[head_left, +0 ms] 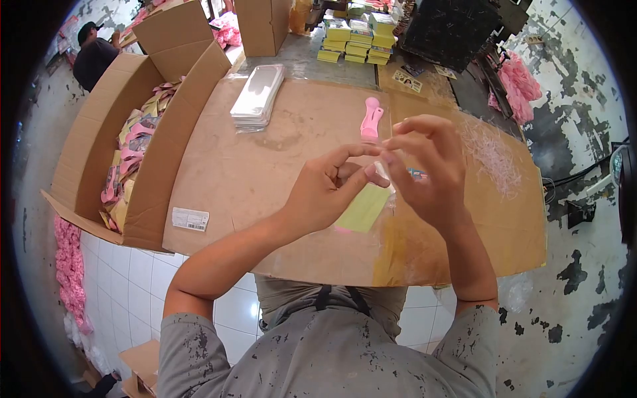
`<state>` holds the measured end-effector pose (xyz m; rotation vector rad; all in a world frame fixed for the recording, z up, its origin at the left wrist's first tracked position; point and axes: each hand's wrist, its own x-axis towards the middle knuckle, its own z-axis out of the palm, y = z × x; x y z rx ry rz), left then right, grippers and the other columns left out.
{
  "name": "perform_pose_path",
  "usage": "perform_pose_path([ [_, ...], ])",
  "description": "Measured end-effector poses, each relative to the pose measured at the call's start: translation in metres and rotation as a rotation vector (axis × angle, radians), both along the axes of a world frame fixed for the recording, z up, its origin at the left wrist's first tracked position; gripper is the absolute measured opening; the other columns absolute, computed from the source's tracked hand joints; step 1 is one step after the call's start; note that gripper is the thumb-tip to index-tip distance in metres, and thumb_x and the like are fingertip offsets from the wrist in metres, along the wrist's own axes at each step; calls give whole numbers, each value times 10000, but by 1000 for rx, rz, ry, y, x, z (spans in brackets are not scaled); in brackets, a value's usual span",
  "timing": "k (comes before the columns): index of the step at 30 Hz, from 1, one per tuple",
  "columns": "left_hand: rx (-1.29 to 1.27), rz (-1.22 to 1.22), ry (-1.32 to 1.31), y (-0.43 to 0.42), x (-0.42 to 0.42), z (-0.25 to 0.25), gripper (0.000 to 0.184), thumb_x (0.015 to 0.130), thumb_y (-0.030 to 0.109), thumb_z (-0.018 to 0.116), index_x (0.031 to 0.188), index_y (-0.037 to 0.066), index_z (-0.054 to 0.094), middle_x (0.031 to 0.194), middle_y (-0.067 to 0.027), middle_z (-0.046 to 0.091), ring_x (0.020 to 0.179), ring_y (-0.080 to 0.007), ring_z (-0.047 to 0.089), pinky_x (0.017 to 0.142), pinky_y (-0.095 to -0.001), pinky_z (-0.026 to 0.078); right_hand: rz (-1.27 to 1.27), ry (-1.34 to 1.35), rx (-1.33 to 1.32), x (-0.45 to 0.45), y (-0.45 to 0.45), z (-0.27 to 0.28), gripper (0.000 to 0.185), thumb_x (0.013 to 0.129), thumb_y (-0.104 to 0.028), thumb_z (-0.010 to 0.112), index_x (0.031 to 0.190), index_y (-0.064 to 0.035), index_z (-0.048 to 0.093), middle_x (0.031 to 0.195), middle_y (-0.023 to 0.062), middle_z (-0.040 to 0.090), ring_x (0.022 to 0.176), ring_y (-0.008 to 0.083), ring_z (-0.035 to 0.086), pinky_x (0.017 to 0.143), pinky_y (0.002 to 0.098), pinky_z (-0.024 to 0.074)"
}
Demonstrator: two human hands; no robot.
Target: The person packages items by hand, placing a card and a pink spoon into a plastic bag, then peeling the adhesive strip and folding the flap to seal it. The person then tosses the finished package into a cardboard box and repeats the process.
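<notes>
My left hand (326, 189) and my right hand (431, 174) meet over the middle of the cardboard-covered table (279, 245). Both have thumb and fingers pinched around something small that I cannot make out. Beneath them lies a yellow-green card (363, 208), partly hidden by my left hand. A pink plastic item (371, 121) rests just beyond my fingertips. Up and to the left is a stack of clear plastic cases (257, 98). A white label (190, 219) lies at the table's left edge.
An open cardboard box (83, 169) of pink and yellow packaged items stands at the left. Stacked yellow-edged cards (358, 40) and a black box (448, 33) are at the back. Shredded strands (494, 159) lie at the right. A person (96, 58) is at the far left.
</notes>
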<state>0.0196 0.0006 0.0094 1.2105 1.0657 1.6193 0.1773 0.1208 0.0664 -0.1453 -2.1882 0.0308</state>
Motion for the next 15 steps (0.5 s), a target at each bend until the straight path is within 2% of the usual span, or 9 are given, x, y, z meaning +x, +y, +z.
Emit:
perform_pose_path([
  [3,-4,124,316,-3,-2,-6,361,1011,74,657,1351,-23,584,828,-117,772,762,-93,729,685,-279,557,-44,-85,176,-5,-9,1,262,744,-87,824,982,-84,713,1075,36,654,1053,240,635,921,399,451],
  [6,102,228,493,-1,-2,-11,440,970,88,701,1375,-18,566,802,-139,754,636,-180,726,603,-325,549,-103,-109,292,-10,-6,-7,251,750,-119,784,982,-66,706,1060,36,645,1081,239,632,924,390,448],
  [9,163,252,763,1,-7,-17,466,969,49,691,1401,-47,542,917,-137,792,761,-134,748,665,-250,567,-140,-224,418,-11,-6,-8,224,777,-145,727,980,-61,688,1029,45,623,1066,235,618,917,390,448],
  [12,190,233,880,0,-4,-18,487,963,71,698,1412,-39,545,916,-140,792,742,-153,752,688,-256,569,-186,-311,288,-10,0,-1,219,768,-175,695,952,-64,649,1003,62,603,1037,239,597,917,379,444],
  [15,55,118,657,-2,-9,-1,474,1001,118,682,1429,-33,545,935,-129,798,785,-121,744,725,-262,570,-116,-150,58,10,20,10,129,850,-146,669,898,-57,590,959,70,604,934,200,602,851,353,464],
])
